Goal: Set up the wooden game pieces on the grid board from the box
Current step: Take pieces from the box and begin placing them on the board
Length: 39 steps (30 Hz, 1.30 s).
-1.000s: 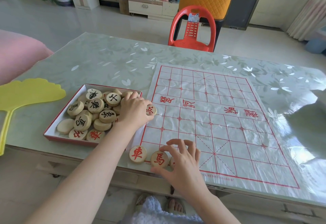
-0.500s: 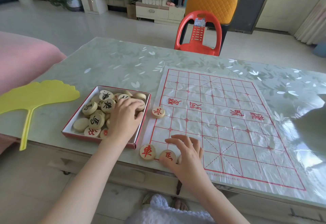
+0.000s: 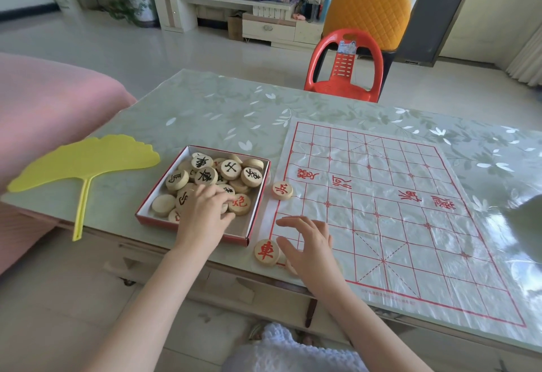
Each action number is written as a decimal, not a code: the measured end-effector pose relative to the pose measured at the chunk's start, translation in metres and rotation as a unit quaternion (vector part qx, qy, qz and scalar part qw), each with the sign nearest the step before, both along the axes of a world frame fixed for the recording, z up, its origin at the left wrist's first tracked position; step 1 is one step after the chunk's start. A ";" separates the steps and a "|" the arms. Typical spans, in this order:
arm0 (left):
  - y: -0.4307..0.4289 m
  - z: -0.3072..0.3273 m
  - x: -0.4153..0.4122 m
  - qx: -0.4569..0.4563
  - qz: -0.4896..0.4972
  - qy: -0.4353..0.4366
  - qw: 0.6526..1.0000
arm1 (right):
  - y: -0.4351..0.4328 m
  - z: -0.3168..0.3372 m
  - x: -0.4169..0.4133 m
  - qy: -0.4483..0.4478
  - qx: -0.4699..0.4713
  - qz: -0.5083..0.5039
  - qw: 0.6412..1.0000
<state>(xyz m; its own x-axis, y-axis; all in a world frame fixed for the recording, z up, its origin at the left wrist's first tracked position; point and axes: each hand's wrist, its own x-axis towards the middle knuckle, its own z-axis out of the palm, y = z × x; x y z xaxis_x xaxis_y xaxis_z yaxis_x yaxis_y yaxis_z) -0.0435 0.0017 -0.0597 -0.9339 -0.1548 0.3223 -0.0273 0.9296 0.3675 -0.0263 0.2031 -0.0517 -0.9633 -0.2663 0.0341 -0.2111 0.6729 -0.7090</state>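
A red-rimmed box (image 3: pixel 254 219) on the table holds several round wooden pieces (image 3: pixel 231 169) with black or red characters. My left hand (image 3: pixel 202 215) reaches into the box's near side, fingers curled among the pieces; whether it grips one is hidden. The plastic grid board (image 3: pixel 410 225) with red lines lies to the right. One red-marked piece (image 3: pixel 282 190) sits at the board's left edge. Another red piece (image 3: pixel 266 252) sits at the near left corner. My right hand (image 3: pixel 311 247) hovers over that corner with fingers spread, covering a further piece.
A yellow leaf-shaped fan (image 3: pixel 85 163) lies left of the box. A pink sofa (image 3: pixel 44 113) stands at the far left. Beyond the table are a red plastic chair (image 3: pixel 346 78) and an orange chair (image 3: pixel 369 5). The table's front edge runs just below my hands.
My left hand has gone from the board's left edge, leaving a piece there, back into the box. My right hand has lifted slightly off the near-corner pieces. The view has shifted.
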 end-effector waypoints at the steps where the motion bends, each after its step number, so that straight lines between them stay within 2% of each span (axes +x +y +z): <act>1: 0.003 -0.001 -0.004 -0.025 -0.008 -0.007 1.000 | -0.001 0.001 -0.002 -0.002 -0.006 0.001 1.000; 8: 0.009 -0.001 -0.027 -0.141 -0.011 -0.084 0.986 | -0.007 0.001 -0.010 -0.022 -0.040 -0.001 0.999; 16: 0.008 -0.005 -0.032 -0.124 -0.013 -0.085 0.989 | -0.008 -0.001 -0.013 -0.051 -0.056 -0.011 0.997; 21: 0.002 -0.001 -0.029 -0.036 -0.017 -0.064 0.997 | -0.009 0.000 -0.012 -0.052 -0.058 -0.011 0.997; 24: -0.002 0.003 -0.019 0.063 -0.005 -0.014 0.998 | -0.012 0.001 -0.013 -0.047 -0.064 -0.008 0.997; 28: -0.007 0.014 -0.003 0.271 0.032 0.017 0.962 | -0.020 -0.001 -0.014 -0.045 -0.073 -0.001 0.996; 30: -0.014 0.016 0.002 0.331 0.047 0.029 0.942 | -0.025 -0.002 -0.014 -0.050 -0.078 0.006 0.996; 36: -0.041 0.009 0.015 0.377 0.083 0.061 0.920 | -0.046 0.000 -0.022 -0.017 -0.043 0.031 0.998; 39: -0.042 0.004 0.021 0.351 0.076 0.045 0.932 | -0.064 0.001 -0.032 0.020 0.010 0.032 0.999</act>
